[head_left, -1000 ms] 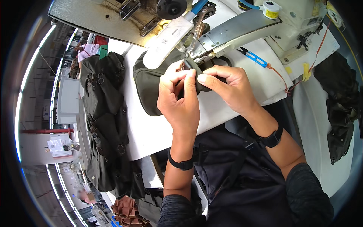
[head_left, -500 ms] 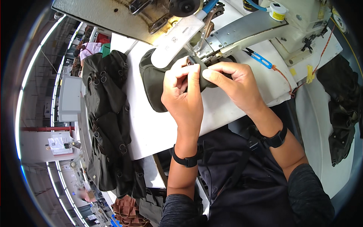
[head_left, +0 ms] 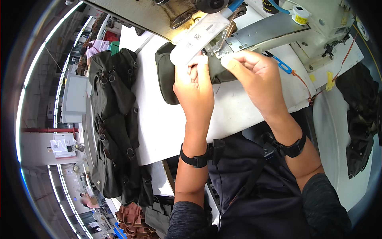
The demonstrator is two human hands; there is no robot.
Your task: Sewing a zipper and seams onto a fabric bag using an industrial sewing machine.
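Observation:
A dark olive fabric bag piece (head_left: 166, 79) lies on the white table under the sewing machine's arm, its middle part tucked below the white guard plate. My left hand (head_left: 194, 85) is closed, thumb against bent fingers, gripping the piece's near edge just beside the guard. A little to its right, my right hand (head_left: 258, 77) pinches the same piece between thumb and fingertips, close to the steel machine bed (head_left: 258, 38). The guard plate (head_left: 201, 38) and my fingers hide the needle area. A small dark tip (head_left: 204, 51) shows above my left thumb.
Blue thread snips (head_left: 281, 64) on an orange cord lie right of my right hand. Several dark olive bags (head_left: 115, 131) hang in a pile along the table's left side. More dark fabric (head_left: 360, 115) lies at the far right. Brown pieces (head_left: 137, 221) sit at lower left.
My hands have moved farther apart, the right one shifting right. The fabric's near edge has slid away from me, toward the machine. The whole view has shifted slightly too.

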